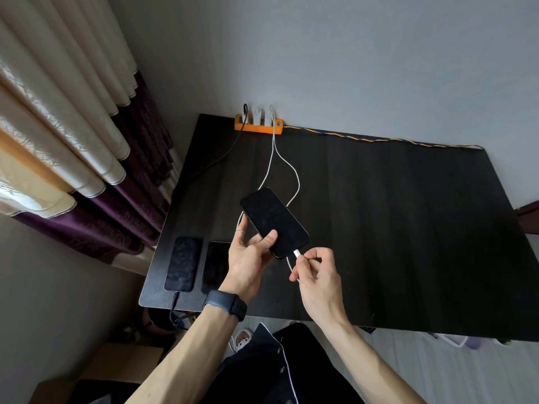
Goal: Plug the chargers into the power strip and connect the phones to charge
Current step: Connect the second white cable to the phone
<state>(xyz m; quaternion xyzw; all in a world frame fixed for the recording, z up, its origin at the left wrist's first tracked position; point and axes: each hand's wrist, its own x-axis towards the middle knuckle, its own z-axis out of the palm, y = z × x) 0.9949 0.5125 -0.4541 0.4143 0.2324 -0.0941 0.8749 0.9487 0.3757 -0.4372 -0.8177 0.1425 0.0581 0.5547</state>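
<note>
An orange power strip [258, 127] lies at the table's back edge with three chargers standing in it. My left hand [250, 252] holds a black phone [274, 221] above the table, screen up. My right hand [316, 271] pinches the white cable's plug [297, 253] at the phone's bottom end; the plug touches the port. White cables [272, 158] run from the strip down to my hands. Two more dark phones lie flat at the front left: one [183, 263] with a black cable [174, 304] in its near end, the other [215, 266] partly hidden by my left wrist.
The dark wooden table [393, 228] stands against a grey wall. A yellow-and-blue braided cord [379, 139] runs along the back edge from the strip to the right. Curtains [73, 147] hang at the left. A black cable [221, 158] trails from the strip off the table's left edge.
</note>
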